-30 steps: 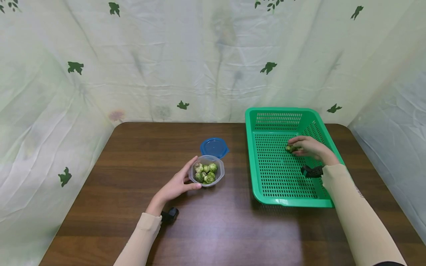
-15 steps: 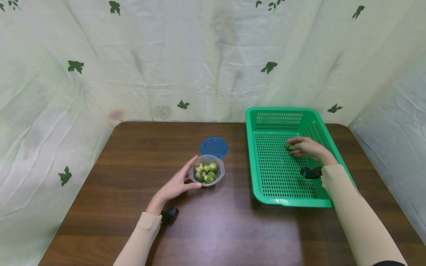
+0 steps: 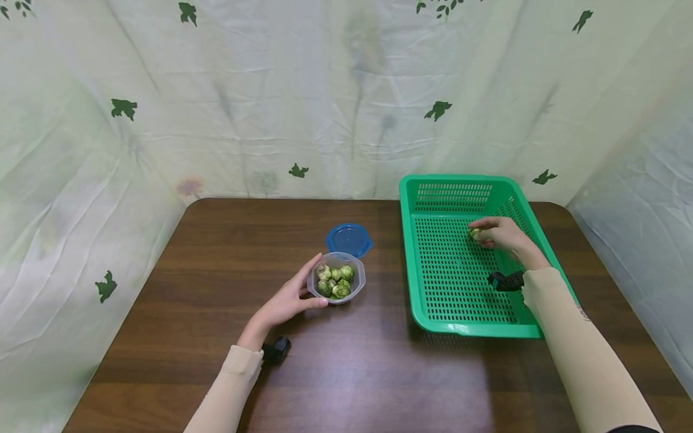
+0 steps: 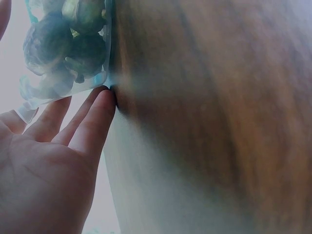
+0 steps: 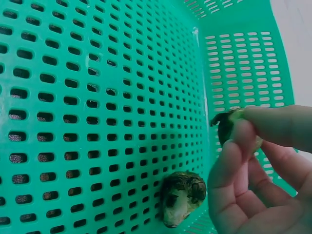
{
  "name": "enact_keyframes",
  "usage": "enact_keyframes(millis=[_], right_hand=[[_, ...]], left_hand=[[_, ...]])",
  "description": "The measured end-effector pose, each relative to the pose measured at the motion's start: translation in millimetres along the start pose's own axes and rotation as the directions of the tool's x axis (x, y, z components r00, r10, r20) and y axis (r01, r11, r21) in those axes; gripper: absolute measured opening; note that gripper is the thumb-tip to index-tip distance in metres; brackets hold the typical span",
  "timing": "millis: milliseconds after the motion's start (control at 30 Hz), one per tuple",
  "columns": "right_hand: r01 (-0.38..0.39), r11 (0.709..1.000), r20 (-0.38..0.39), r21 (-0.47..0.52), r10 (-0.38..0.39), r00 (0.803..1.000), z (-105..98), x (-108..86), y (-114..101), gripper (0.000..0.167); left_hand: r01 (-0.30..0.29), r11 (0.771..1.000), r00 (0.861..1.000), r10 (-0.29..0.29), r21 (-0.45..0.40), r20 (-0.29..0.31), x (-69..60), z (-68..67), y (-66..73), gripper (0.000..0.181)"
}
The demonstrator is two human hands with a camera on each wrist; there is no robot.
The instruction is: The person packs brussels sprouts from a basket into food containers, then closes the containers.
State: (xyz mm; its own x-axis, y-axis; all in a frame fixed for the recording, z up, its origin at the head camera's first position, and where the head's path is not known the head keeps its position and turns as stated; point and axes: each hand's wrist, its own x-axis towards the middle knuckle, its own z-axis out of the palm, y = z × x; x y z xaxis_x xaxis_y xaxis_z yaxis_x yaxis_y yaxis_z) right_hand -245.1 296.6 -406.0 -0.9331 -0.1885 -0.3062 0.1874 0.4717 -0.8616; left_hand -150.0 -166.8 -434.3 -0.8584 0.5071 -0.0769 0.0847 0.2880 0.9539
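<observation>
My left hand [image 3: 287, 299] holds a clear plastic tub [image 3: 357, 287] at its left side, thumb at the front and fingers behind. Several Brussels sprouts [image 3: 340, 288] lie inside the tub; the left wrist view shows sprouts [image 4: 48, 44] through its wall, just beyond the fingertips [image 4: 105, 100]. Over the green basket [image 3: 414, 282], my right hand [image 3: 506, 236] pinches a Brussels sprout [image 3: 473, 232] between thumb and fingers. In the right wrist view, this sprout [image 5: 225, 127] is held above the basket floor, and a browned second sprout [image 5: 183, 197] lies below the hand.
A blue lid [image 3: 349, 239] lies flat on the brown table [image 3: 243, 240], just behind the tub. The basket's raised, slotted walls [image 5: 243, 68] surround my right hand. A pale curtain [image 3: 346, 120] with green leaf shapes hangs behind the table and along both sides.
My right hand has risen slightly, pinching a sprout that it was touching low in the basket. The left hand and the tub stay in place.
</observation>
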Motion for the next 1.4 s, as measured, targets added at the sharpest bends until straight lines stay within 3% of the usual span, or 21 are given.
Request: enact_keyframes(millis=[533,767,1400], right_hand=[[0.080,0.996,0.013,0.026,-0.081,0.997,2.1,2.5,-5.2,0.047],[0.144,0.988,0.025,0.059,-0.145,0.989,6.3,0.4,-12.5,0.045],[0.251,0.958,0.081,0.138,-0.264,0.961,36.3,-1.3,-43.5,0.041]], left_hand=[[-0.001,1.000,1.000,0.001,0.016,-0.002,0.6,-0.3,-2.1,0.090],[-0.020,0.999,1.000,0.021,0.029,-0.014,9.5,-1.3,-32.9,0.094],[-0.038,0.998,0.999,0.040,0.050,-0.026,8.3,-2.4,-31.4,0.093]])
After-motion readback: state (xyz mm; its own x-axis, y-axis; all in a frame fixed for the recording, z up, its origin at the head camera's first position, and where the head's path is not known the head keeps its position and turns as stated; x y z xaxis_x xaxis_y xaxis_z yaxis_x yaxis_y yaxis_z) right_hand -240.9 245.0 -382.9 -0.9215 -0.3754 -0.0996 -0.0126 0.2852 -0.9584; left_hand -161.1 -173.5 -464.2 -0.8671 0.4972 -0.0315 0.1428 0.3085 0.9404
